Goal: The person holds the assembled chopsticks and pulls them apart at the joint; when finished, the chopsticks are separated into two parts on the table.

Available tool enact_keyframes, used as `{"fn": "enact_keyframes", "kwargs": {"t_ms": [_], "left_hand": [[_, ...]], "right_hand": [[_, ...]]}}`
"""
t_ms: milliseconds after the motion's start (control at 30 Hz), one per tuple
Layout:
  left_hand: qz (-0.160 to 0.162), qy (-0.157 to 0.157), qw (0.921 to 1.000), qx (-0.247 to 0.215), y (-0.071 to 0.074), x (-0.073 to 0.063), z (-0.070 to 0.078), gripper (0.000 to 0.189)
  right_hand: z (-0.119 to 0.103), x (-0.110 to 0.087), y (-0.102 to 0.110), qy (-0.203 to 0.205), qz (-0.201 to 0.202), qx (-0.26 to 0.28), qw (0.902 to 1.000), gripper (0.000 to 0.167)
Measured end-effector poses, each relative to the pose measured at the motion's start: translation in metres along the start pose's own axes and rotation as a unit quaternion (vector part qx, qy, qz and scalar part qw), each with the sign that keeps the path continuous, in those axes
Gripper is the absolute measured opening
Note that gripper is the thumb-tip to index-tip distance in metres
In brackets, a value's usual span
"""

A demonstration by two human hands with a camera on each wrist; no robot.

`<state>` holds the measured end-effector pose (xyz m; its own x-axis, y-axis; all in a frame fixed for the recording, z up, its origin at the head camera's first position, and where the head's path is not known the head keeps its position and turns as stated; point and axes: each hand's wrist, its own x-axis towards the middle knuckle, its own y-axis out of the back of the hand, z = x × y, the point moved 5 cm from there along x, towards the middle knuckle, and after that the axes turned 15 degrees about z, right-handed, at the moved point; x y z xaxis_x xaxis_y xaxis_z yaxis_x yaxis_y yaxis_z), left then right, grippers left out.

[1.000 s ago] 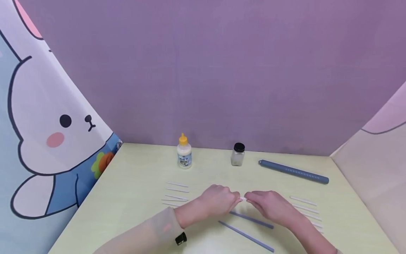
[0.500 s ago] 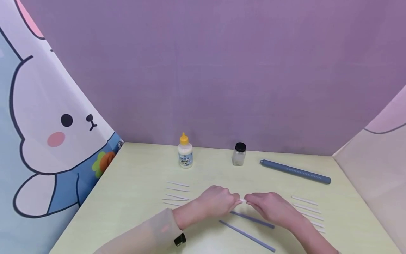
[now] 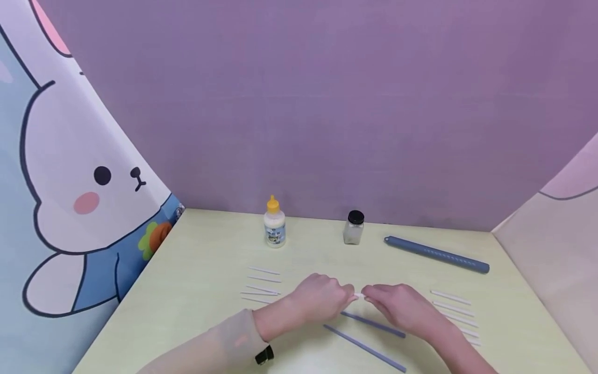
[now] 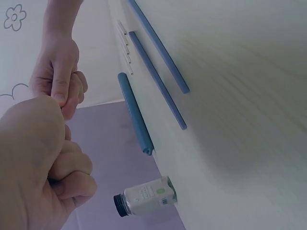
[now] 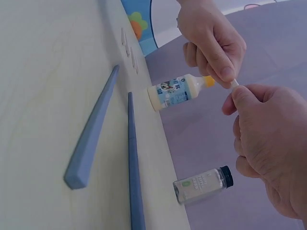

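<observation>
Small white stick (image 3: 358,295) pinched at each end by left hand (image 3: 322,298) and right hand (image 3: 397,305), fingertips curled on it, held just above desk (image 3: 201,270).

Risks judged:
- Stick snapped or bent if ends squeezed or pushed together too hard.
- Stick dropped among blue rods (image 3: 369,323) if pinch loosened.
- White sticks (image 3: 261,285) scattered if left sleeve dragged.

Soft, even light fills all 3 views, and nothing glares. My hands throw only faint shadows on the counter (image 3: 201,259). The head view bends hard at its edges, so the side panels curve. In my left wrist view my left hand (image 4: 36,163) looms close and blurred, and the whole picture looks bluish and dim.
</observation>
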<state>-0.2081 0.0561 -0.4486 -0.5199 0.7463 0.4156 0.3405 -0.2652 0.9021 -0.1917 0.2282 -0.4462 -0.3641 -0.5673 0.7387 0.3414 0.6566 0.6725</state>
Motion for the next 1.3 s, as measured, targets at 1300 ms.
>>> {"fn": "enact_keyframes", "kwargs": {"t_ms": [1300], "left_hand": [[0.009, -0.02, 0.9994, 0.027, 0.008, 0.002, 0.011, 0.036]], "right_hand": [[-0.004, -0.001, 0.014, 0.025, 0.008, 0.023, 0.9994, 0.034]]}}
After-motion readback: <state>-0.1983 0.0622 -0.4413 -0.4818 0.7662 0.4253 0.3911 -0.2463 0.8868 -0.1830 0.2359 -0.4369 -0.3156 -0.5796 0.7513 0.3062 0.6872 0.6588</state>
